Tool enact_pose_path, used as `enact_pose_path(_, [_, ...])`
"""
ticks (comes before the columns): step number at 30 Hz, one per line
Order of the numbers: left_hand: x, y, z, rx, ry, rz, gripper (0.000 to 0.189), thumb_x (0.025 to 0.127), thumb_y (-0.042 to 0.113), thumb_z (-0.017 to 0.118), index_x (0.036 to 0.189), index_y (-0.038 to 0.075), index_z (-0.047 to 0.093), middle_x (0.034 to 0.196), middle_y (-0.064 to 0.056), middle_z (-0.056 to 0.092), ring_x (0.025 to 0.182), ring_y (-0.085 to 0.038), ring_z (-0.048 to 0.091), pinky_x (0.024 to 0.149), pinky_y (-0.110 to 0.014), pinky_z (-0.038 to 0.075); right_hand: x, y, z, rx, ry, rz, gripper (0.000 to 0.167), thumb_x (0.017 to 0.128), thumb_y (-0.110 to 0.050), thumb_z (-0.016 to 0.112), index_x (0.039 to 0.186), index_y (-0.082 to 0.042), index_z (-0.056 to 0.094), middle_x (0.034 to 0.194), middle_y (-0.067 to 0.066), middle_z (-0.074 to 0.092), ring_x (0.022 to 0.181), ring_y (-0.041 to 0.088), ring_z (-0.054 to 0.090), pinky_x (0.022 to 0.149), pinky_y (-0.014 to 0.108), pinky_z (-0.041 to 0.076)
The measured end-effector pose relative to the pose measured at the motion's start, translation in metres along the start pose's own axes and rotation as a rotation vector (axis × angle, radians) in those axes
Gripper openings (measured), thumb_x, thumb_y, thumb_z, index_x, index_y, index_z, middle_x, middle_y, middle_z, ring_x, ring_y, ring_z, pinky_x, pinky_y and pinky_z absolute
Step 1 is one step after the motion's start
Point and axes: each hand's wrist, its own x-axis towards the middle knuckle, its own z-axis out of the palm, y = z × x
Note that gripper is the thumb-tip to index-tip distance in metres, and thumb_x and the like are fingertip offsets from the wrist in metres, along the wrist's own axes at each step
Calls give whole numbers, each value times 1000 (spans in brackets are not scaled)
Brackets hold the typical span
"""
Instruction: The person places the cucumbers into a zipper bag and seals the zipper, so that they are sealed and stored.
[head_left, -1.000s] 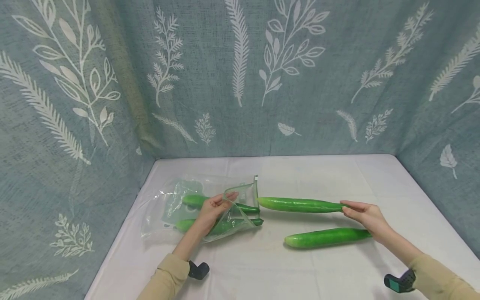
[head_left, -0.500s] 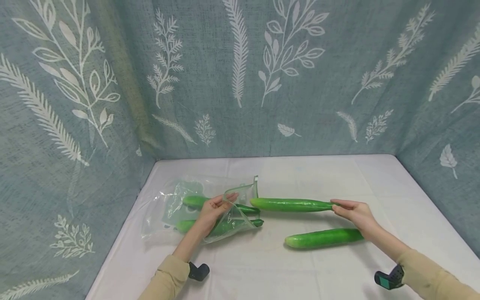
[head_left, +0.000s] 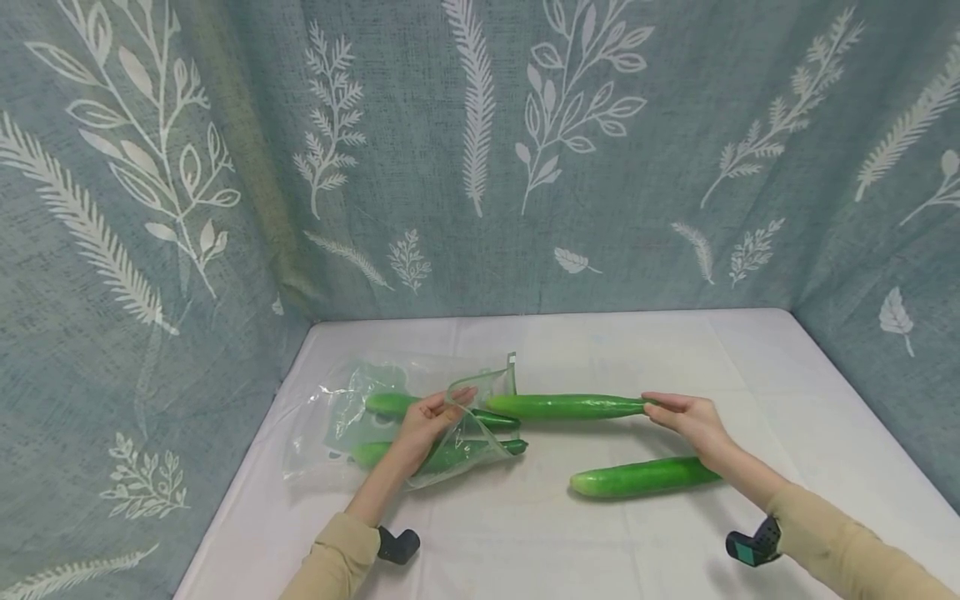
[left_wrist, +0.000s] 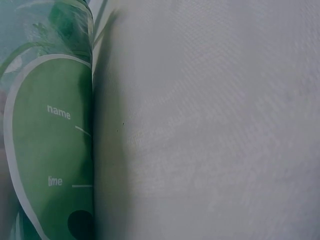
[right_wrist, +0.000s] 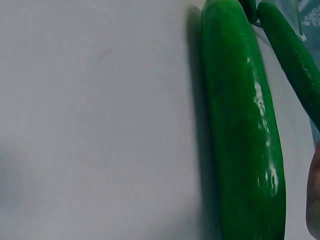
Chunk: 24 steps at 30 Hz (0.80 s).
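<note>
In the head view, a clear plastic zip bag (head_left: 306,450) lies on the left of the table with two cucumbers inside, one farther back (head_left: 386,404) and one nearer (head_left: 465,454). My left hand (head_left: 423,425) pinches the bag's edge at its mouth, holding the film raised. My right hand (head_left: 693,421) grips the thin end of a third cucumber (head_left: 570,407), whose paler tip enters the bag's mouth. Another cucumber (head_left: 645,477) rests on the cloth near the right wrist. The left wrist view catches the bag's printed green label (left_wrist: 55,145).
A white cloth (head_left: 525,542) covers the table. Blue-green curtains (head_left: 435,167) with white leaf patterns hang behind it and along both sides. A black wrist device (head_left: 397,546) is worn at the left cuff, another (head_left: 753,543) at the right.
My right hand has moved left with the cucumber, taking its tip from the bag's edge into the mouth. The left hand and bag stay almost still.
</note>
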Motion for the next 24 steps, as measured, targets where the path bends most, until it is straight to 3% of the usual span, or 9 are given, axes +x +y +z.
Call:
enact_pose_path(7, [-1,0,1,12,7,5,44,91,16,61,129,-5,51,126,4,62,133,-19,45,114,-38,32,2,-3,11,25,-3,-23,51,89,-30,67,129,0,56,129,21,59,93,5,67,96,40,52])
enact_pose_path(10, [-1,1,0,11,9,4,43,92,15,61,129,-5,51,124,6,63,132,-14,47,114,-38,32,4,-3,14,27,-4,-29,51,89,-30,67,128,0,57,130,20,58,93,2,66,95,39,52])
enact_pose_path(15, [-1,1,0,3,1,16,44,92,13,60,130,-6,50,122,9,65,120,2,54,113,-35,33,6,-6,18,29,-6,-45,50,89,-30,66,128,-2,57,131,20,57,105,15,65,96,39,52])
enact_pose_path(19, [-1,1,0,0,-5,18,46,91,15,61,130,-6,50,121,11,65,117,3,55,112,-31,35,7,-9,23,34,-7,-55,49,89,-30,67,128,-2,58,132,19,57,117,27,59,96,38,51])
enact_pose_path(24, [-2,1,0,-16,-7,15,49,90,18,63,130,-7,49,121,12,65,117,4,55,112,-29,34,8,-14,33,28,-9,-62,47,87,-29,68,125,-2,60,129,19,59,119,32,57,97,40,50])
